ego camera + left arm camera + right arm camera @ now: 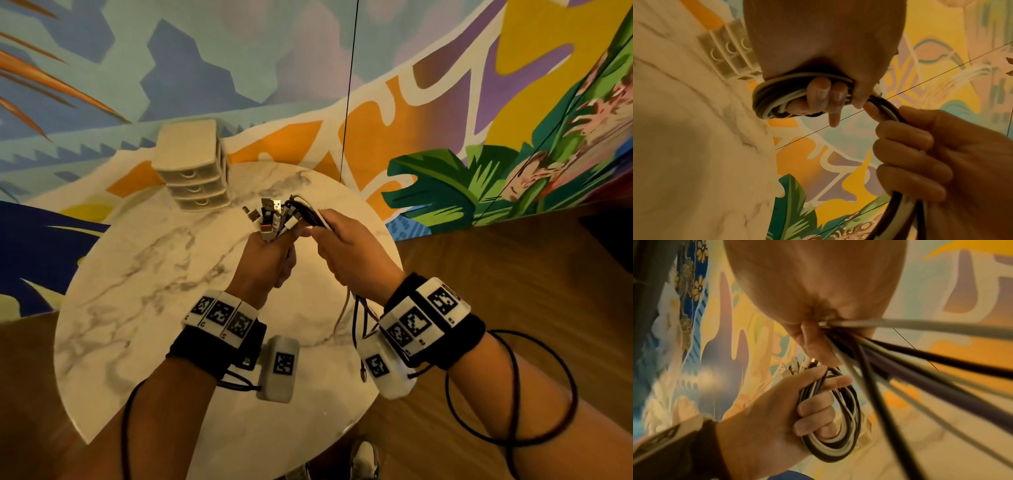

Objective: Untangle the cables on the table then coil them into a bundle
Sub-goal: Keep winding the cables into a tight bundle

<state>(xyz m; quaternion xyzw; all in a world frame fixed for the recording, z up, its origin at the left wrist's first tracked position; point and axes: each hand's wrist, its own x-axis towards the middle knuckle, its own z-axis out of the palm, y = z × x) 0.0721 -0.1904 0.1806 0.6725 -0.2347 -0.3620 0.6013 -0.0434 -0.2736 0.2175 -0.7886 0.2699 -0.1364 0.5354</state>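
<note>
Both hands gripping cables above the counter.
Left hand [265,255] fingers curled round coiled loops of cables [840,417], plug ends [270,214] sticking up from the fist. Right hand [349,246] closed on the same strands just beside it; loose tails [354,315] hang toward the counter's [137,274] right edge. Drawer unit [193,164] at far edge.

The desk [144,308] looks like glossy veined marble, the cables [830,449] smooth black and white plastic, the drawer unit [191,164] matt plastic.
</note>
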